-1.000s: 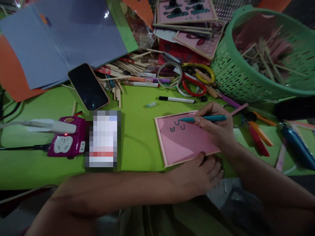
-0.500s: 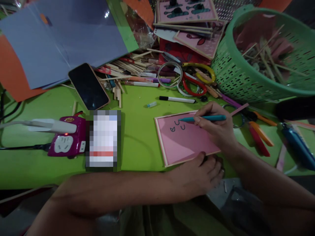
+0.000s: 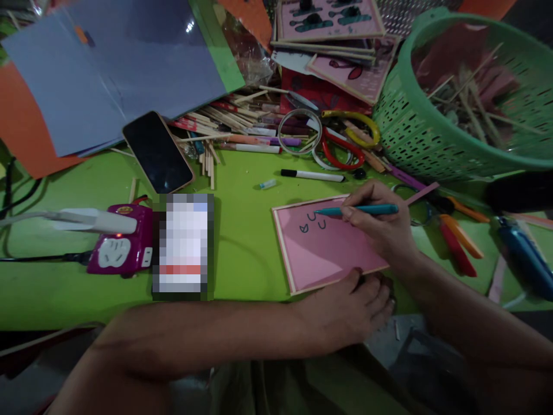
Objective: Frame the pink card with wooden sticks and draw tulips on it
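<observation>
A pink card [image 3: 322, 253] framed with thin wooden sticks lies on the green table [image 3: 242, 230]. Three small dark marks are drawn near its top left. My right hand [image 3: 382, 222] is closed on a teal pen [image 3: 356, 210], whose tip rests on the card beside the marks. My left hand [image 3: 349, 311] lies flat at the table's front edge, fingers spread, with its fingertips touching the card's lower edge. My left forearm stretches along the front of the table.
A green perforated basket [image 3: 436, 132] of sticks and paper stands at the right. Behind the card lie a black-capped marker [image 3: 311, 174], scissors [image 3: 341, 147], loose sticks, a phone [image 3: 158, 153], and coloured paper sheets. A magenta power strip [image 3: 118, 248] sits left; orange scissors [image 3: 460, 239] right.
The view has drifted slightly; the pen tip has edged a little along the card near the marks. Both hands stay where they were.
</observation>
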Motion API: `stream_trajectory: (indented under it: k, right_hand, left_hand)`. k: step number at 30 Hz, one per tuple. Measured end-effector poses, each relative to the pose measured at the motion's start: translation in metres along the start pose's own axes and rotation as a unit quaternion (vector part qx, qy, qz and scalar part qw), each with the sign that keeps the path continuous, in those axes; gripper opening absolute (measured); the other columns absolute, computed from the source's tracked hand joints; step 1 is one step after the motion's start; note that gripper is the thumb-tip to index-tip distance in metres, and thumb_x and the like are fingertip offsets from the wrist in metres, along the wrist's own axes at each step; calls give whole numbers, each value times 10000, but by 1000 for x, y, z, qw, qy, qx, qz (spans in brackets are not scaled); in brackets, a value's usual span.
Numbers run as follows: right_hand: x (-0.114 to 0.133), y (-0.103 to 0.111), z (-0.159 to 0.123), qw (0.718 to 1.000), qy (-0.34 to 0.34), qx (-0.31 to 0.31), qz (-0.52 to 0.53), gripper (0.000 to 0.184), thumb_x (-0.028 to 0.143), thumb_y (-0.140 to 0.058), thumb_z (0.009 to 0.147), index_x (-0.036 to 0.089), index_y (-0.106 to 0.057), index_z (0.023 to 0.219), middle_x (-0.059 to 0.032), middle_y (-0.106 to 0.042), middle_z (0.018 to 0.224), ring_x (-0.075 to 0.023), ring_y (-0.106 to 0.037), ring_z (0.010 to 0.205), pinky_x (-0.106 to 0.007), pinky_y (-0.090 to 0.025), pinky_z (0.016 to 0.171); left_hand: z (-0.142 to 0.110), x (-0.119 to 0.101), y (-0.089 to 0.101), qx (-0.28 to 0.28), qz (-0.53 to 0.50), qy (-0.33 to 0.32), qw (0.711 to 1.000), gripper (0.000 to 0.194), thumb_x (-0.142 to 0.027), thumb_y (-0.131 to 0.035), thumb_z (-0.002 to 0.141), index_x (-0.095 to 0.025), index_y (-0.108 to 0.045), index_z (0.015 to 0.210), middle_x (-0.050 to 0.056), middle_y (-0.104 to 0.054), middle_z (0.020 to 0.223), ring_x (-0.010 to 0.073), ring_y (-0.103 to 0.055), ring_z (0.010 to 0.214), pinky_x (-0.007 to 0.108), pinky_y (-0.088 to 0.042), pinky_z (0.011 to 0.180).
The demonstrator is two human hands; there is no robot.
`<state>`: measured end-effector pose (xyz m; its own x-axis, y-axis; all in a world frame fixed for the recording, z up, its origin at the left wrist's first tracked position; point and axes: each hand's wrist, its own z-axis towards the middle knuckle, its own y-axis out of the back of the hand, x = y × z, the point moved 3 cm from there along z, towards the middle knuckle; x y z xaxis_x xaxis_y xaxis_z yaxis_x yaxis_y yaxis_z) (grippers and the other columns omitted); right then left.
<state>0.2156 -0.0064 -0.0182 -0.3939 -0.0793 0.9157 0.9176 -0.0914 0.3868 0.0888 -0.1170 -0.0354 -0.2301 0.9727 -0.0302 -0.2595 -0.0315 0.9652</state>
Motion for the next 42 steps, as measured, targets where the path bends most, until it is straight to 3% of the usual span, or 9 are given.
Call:
stream_trajectory:
  k: [18,33,42]
  right_hand:
    - [-4,0,-2,1000,14,-11,18,157,258,-797,804,264,-644,770,31,-621,689,-161,-547,614,-306,-425,571]
    - [2,-1,-2,1000,-4,6,6,110,248,-754,736,237,-646,746,26,-646,673,-147,-543,609,-291,-413,562]
    - [3,-3,-4,1000,-7,15,17,116,236,-760,743,231,-644,751,32,-638,674,-128,-538,599,-280,-423,562]
  left_hand:
    - [0,0,1,-10,-3,7,1000,466,-161,-397,1088,-181,-625,1494,136,-630,1532,247,-604,1346,453,-409,1132]
    - [1,1,1,-25,-3,14,1000,456,-156,-415,1080,-198,-658,1463,110,-664,1501,235,-636,1314,436,-444,1116]
    - [0,1,3,5,-4,5,1000,443,-199,-437,1089,-201,-630,1488,142,-614,1544,249,-598,1345,443,-416,1124]
